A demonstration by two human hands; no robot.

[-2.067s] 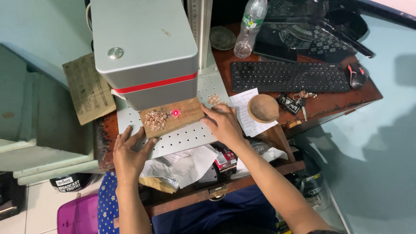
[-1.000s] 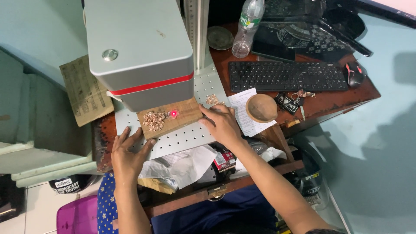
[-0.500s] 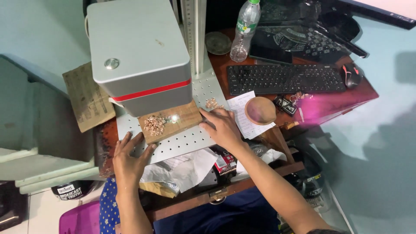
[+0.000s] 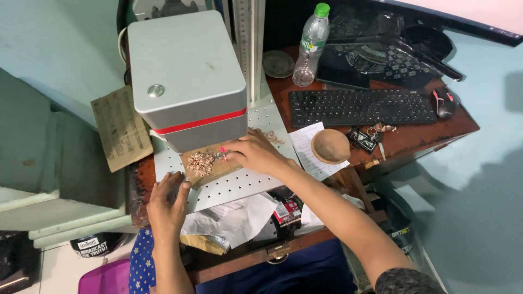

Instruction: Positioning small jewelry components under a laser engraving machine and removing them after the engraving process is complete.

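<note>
The right hand is pinching a tiny piece on the wooden block, right by the red light dot. The block is lying slanted under the grey machine, its long side running left to right. The left hand is resting open and flat on the metal plate, just below the block, holding nothing.

Clear bottle, pale label, behind keyboard; red-white packet at desk's front edge.

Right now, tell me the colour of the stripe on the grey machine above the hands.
Red: the stripe runs round the grey machine. The head view shows it.
</note>
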